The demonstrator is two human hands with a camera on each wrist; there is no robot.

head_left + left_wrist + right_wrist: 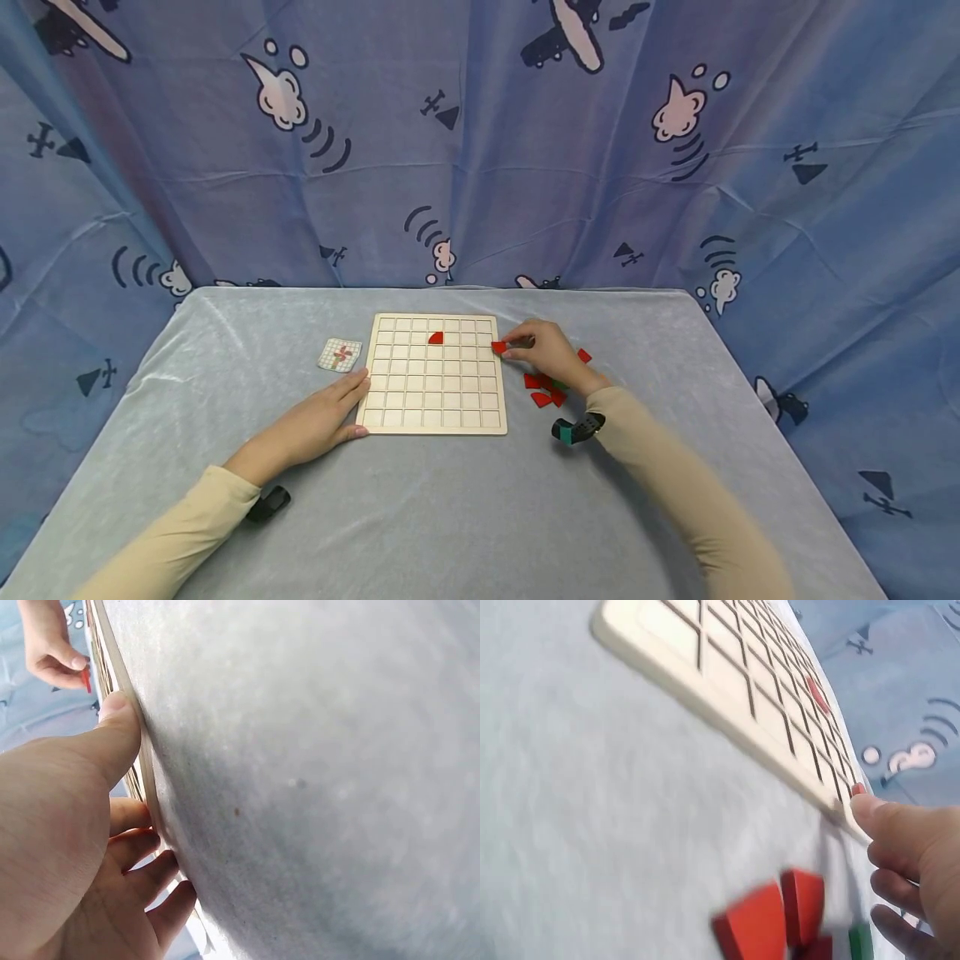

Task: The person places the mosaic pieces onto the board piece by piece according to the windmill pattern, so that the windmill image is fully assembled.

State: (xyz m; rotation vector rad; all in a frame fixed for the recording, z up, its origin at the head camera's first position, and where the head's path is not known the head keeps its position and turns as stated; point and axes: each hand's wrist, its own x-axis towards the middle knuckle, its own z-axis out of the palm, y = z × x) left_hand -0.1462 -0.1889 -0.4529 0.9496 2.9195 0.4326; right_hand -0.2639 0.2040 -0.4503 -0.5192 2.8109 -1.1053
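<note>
A light wooden grid board (427,383) lies on the table, with one red quarter-round piece (437,337) in a cell near its far edge. My left hand (318,421) rests at the board's left side, fingers and thumb along its edge; the left wrist view shows the thumb (120,739) against that edge. My right hand (551,354) pinches another red piece (499,347) between thumb and fingertips, over the board's right edge. Below that hand, several loose red pieces (541,400) lie on the cloth, with a green piece (861,941) among them.
A small pattern card (340,355) with a red pinwheel figure on a grid lies left of the board. A single red piece (584,355) lies right of the right hand. The pale cloth-covered table (420,517) backs onto a blue printed curtain (480,167).
</note>
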